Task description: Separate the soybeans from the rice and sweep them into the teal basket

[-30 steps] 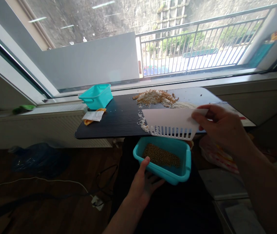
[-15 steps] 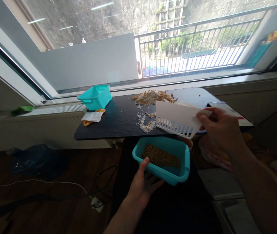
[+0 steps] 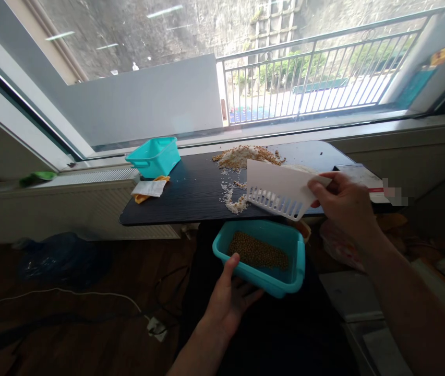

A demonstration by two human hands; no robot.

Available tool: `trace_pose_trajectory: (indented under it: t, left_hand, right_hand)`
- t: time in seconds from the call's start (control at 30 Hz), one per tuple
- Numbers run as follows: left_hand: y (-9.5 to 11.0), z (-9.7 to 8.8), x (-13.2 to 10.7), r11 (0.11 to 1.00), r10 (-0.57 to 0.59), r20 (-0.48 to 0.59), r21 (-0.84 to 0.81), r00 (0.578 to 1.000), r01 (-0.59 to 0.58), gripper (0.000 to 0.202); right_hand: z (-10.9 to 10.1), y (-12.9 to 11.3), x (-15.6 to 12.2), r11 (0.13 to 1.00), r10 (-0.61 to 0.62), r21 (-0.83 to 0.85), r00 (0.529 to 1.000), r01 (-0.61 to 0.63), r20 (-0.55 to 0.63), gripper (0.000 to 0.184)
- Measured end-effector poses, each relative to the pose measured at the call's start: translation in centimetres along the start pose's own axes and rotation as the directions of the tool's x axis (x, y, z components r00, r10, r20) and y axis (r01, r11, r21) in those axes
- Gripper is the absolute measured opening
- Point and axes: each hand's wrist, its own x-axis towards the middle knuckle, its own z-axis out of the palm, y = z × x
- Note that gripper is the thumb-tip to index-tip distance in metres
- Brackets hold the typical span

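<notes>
My left hand [image 3: 228, 297] grips the near left side of a turquoise plastic basket [image 3: 299, 261], thumb over the rim and fingers underneath. Round tan beans [image 3: 257, 250] cover much of the basket's bottom. My right hand [image 3: 341, 198] pinches the right end of a white slotted scraper [image 3: 280, 183], a flat sheet with a row of slots along its lower edge. The scraper is held tilted above the front of the dark table [image 3: 183, 206]. Behind it lies a heap of white grains mixed with beans [image 3: 241, 155]. Scattered white grains [image 3: 236, 204] lie just left of the scraper.
A second turquoise basket [image 3: 157, 156] stands at the table's back left, beside a folded white paper [image 3: 148, 188] on a yellow cloth. A flat box [image 3: 363, 180] lies at the right end. A window and radiator [image 3: 89, 203] border the table. A cable and power strip [image 3: 157, 329] lie on the floor.
My right hand and the slotted scraper have shifted slightly left. My left hand and the basket of beans stay in place.
</notes>
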Motion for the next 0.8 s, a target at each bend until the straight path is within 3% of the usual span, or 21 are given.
trace_pose_trajectory:
  t: [0.2,0.53,0.8]
  left_hand:
    - [-0.1,0.0,0.0,1.0,-0.011,-0.008,0.009,1.0,0.011,0.057]
    - [-0.1,0.2,-0.1,1.0,-0.007,-0.025,0.003,1.0,0.008,0.059]
    - [0.0,0.1,0.0,1.0,-0.004,-0.007,0.007,1.0,0.004,0.059]
  right_hand:
    - [-1.3,0.1,0.9,1.0,-0.019,-0.01,0.997,0.018,-0.077,0.017]
    - [1.3,-0.6,-2.1,0.99,0.019,0.137,0.993,-0.036,0.117,0.015]
    - [0.3,-0.4,-0.8,0.996,0.054,0.063,0.997,-0.058,0.062,0.015]
